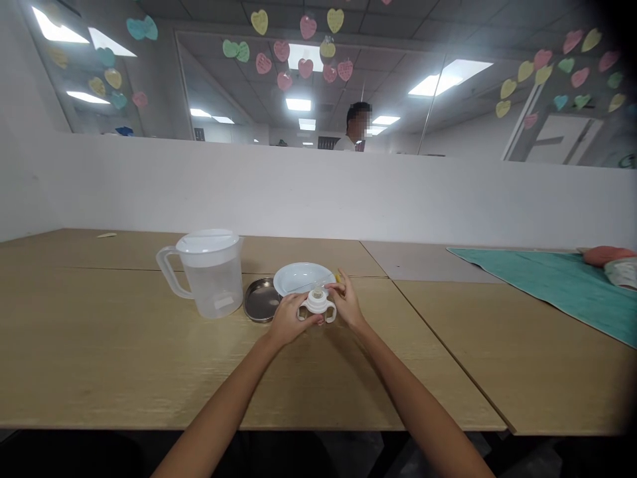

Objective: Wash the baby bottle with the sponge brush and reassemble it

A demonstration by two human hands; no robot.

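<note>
My left hand (289,317) is closed around the side of a small sippy cup (318,304) with a white top and two white handles, its thumb across the front. Close by on the right, my right hand (347,304) has its fingers bent beside the cup's top. Between those fingers shows a thin pale stick with a yellow end (338,276), slanting over the white plate; its exact kind is too small to make out. Just behind the cup lies the white plate (288,271). A round metal dish (259,302) sits left of it, partly behind my left hand.
A clear plastic pitcher (215,282) with a lid stands to the left. Across the right tables spreads a green cloth (552,279) bearing a reddish item (607,255). Seams run between the wooden tables (124,358). Behind the glass is a person (357,126).
</note>
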